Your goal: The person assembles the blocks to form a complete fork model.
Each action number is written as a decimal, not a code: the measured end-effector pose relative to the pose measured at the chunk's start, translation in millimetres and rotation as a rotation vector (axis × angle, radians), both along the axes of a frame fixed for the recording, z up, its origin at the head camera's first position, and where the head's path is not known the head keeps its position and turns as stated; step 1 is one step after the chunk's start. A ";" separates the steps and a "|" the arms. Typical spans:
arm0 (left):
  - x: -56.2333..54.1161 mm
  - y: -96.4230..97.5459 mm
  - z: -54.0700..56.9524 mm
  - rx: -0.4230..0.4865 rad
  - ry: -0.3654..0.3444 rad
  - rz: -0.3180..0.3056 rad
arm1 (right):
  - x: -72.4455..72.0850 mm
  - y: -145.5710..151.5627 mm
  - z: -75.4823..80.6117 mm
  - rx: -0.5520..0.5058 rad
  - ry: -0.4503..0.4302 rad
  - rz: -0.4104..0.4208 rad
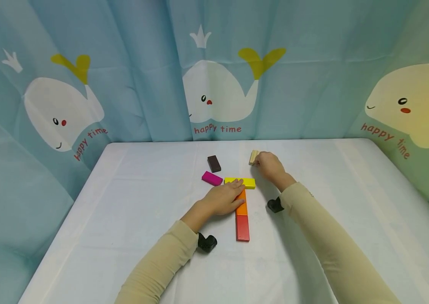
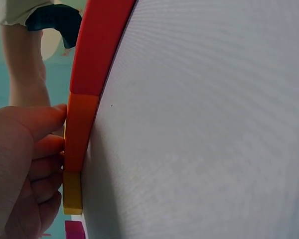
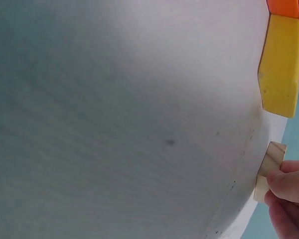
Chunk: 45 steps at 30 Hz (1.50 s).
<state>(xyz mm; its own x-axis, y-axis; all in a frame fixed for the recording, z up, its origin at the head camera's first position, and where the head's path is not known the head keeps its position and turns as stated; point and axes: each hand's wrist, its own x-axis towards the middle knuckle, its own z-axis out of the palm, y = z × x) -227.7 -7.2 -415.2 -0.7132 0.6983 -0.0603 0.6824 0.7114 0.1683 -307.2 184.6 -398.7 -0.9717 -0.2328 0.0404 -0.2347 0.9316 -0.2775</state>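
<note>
My left hand (image 1: 219,199) lies over the orange block (image 1: 241,209), fingers extended and their tips on the yellow block (image 1: 250,184). The orange block stands end to end with a red block (image 1: 242,230), and the yellow one crosses its far end like the top of a T. In the left wrist view, the thumb and fingertips press along the top of the orange block. Farther back, my right hand (image 1: 270,166) pinches a plain wooden block (image 3: 273,159) between thumb and fingers, its palm side partly hidden.
A magenta block (image 1: 212,178) lies just left of the yellow one, with a dark brown block (image 1: 214,164) behind it. A white cloth covers the table (image 1: 123,202). Behind the table hangs a blue curtain (image 1: 142,84) with whale prints.
</note>
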 end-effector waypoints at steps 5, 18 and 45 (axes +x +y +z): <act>0.3 -0.4 -0.5 -0.003 -0.002 0.000 | 1.7 -0.5 -0.3 0.005 0.009 0.014; -0.3 -0.6 0.0 0.001 -0.002 -0.001 | 5.9 -1.6 1.1 0.009 0.020 0.022; -0.1 0.1 -0.3 -0.011 -0.011 0.007 | 13.2 -2.1 1.0 0.000 0.023 0.037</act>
<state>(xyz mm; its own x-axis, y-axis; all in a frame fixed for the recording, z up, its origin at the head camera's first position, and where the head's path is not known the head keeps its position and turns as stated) -227.8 -7.1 -415.4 -0.7173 0.6926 -0.0762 0.6755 0.7180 0.1675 -294.0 182.5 -397.7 -0.9612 -0.2688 0.0623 -0.2755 0.9220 -0.2719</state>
